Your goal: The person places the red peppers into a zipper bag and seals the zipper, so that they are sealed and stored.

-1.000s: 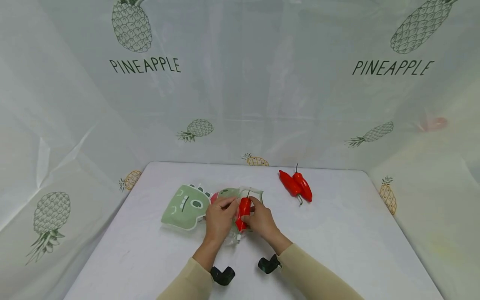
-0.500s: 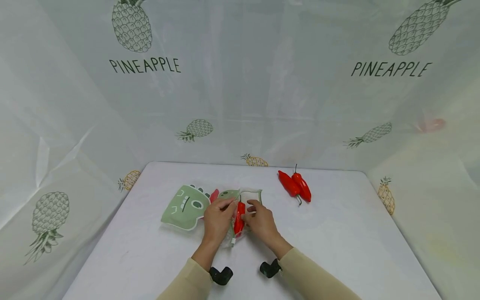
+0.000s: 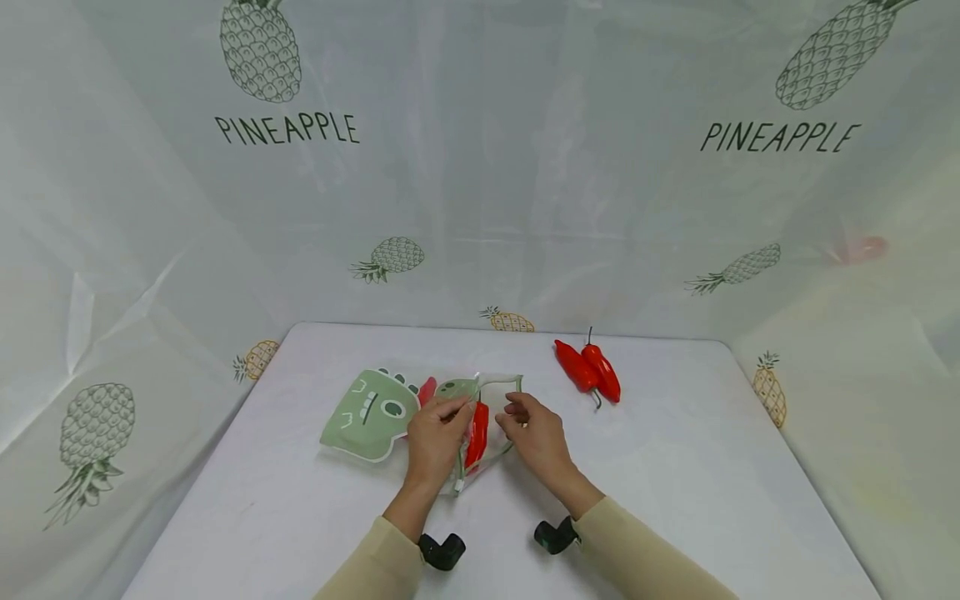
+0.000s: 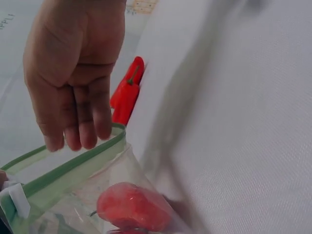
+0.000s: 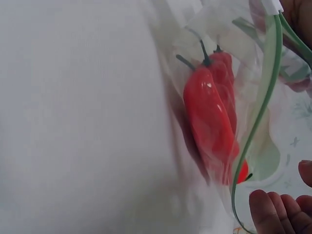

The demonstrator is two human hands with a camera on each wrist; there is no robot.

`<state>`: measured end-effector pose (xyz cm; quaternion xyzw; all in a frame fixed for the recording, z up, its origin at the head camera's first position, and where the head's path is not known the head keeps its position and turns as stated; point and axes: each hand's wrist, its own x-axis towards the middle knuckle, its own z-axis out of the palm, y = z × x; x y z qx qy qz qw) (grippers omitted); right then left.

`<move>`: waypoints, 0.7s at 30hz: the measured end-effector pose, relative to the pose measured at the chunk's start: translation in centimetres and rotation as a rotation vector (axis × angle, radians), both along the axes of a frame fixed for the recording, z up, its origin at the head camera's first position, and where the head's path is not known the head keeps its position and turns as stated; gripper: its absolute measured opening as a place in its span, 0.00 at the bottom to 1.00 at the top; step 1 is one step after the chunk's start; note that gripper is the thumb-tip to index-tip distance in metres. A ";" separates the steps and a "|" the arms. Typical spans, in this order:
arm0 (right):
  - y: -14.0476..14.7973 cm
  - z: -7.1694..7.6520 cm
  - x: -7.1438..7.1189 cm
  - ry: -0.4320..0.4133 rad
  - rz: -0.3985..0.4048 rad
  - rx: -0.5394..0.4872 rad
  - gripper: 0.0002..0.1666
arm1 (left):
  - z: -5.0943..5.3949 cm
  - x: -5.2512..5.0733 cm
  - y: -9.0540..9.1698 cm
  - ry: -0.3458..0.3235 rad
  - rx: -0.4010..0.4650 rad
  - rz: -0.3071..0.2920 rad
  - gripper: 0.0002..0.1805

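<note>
My left hand point(image 3: 437, 435) pinches the rim of a clear zip bag point(image 5: 265, 97) with a green-edged mouth and a white slider. Inside it are at least two red chili peppers point(image 5: 209, 114) with dark stems; one pepper point(image 3: 477, 435) shows beside my left fingers in the head view. To the right of the bag mouth, my right hand point(image 3: 542, 442) has its thumb and fingers apart with nothing between them. Its fingers point(image 4: 87, 131) hang by the green rim in the left wrist view. Most of my left hand is hidden in the wrist views.
Two loose red chili peppers point(image 3: 588, 371) lie at the back right of the white table point(image 3: 675, 467). A green dinosaur-shaped bag point(image 3: 372, 415) lies left of my left hand, with a pink piece point(image 3: 427, 391) beside it. A pineapple-print curtain point(image 3: 480, 192) stands behind the table.
My right hand has let go of a chili pepper, which now sits lower in the bag and further left. That hand has drawn back slightly right; my left hand stays at the rim.
</note>
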<state>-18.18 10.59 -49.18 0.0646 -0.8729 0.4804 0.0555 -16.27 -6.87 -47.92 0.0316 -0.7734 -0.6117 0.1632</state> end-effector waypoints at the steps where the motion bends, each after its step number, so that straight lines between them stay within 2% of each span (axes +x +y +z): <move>1: 0.2 0.1 0.0 0.003 -0.003 0.001 0.23 | 0.0 0.0 0.0 -0.004 -0.001 -0.001 0.12; 8: 2.0 0.6 -0.5 0.036 -0.043 0.031 0.23 | 0.1 0.1 -0.2 -0.024 0.007 -0.004 0.12; 21: 6.0 1.3 -1.7 0.031 -0.088 0.062 0.24 | 0.0 0.1 -0.3 -0.056 0.022 -0.009 0.12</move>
